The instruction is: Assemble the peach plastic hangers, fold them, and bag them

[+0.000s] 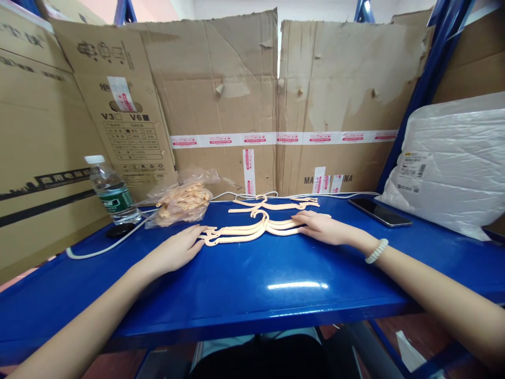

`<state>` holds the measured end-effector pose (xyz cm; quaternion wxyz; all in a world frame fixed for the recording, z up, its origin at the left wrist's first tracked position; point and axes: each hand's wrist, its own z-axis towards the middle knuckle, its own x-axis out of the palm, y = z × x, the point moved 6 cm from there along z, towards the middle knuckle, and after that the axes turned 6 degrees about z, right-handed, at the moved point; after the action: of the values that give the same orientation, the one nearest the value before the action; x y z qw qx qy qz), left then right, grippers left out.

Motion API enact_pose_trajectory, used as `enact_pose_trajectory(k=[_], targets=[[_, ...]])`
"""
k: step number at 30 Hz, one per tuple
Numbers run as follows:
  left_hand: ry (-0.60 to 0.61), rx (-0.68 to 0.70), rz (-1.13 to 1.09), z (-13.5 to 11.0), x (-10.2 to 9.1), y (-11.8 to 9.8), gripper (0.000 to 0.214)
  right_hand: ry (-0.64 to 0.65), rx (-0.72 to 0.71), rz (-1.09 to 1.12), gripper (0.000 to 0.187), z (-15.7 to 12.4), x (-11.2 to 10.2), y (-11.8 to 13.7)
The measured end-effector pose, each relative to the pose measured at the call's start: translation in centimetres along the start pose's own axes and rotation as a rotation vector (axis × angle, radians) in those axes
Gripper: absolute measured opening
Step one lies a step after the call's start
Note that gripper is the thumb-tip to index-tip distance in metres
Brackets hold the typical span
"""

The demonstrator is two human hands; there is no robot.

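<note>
This is a warehouse packing station: a glossy blue counter [252, 295] set in blue steel racking [430, 68], walled by flattened shipping cartons [221, 79] (taped, printed with box codes), with a labelled white parcel bag [453, 158], a bagful of plastic parts [183, 202] and loose hangers [252, 231] laid out.

Hangers [252, 230] btwn your left hand [177, 250] & right hand [321, 227]: smooth matt plastic. Shelf [276, 295] under: glossy painted metal. Cardboard [221, 79] beyond: rough, torn.
</note>
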<state>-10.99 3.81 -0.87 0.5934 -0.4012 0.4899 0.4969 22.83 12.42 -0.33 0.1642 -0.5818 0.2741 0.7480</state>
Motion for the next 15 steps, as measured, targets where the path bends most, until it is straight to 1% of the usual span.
enact_pose_trajectory(k=[6, 11, 15], targets=[[-0.024, -0.004, -0.039, 0.1, 0.0, -0.4, 0.049, 0.008, 0.052, -0.038, 0.038, 0.0, -0.1, -0.5], [-0.050, 0.022, -0.053, 0.3, -0.4, -1.2, 0.048, 0.017, 0.086, -0.045, 0.039, -0.1, -0.1, -0.9], [-0.054, 0.009, -0.040, 0.4, -0.5, -1.3, 0.049, 0.010, 0.101, -0.052, 0.037, -0.1, -0.2, -0.9]])
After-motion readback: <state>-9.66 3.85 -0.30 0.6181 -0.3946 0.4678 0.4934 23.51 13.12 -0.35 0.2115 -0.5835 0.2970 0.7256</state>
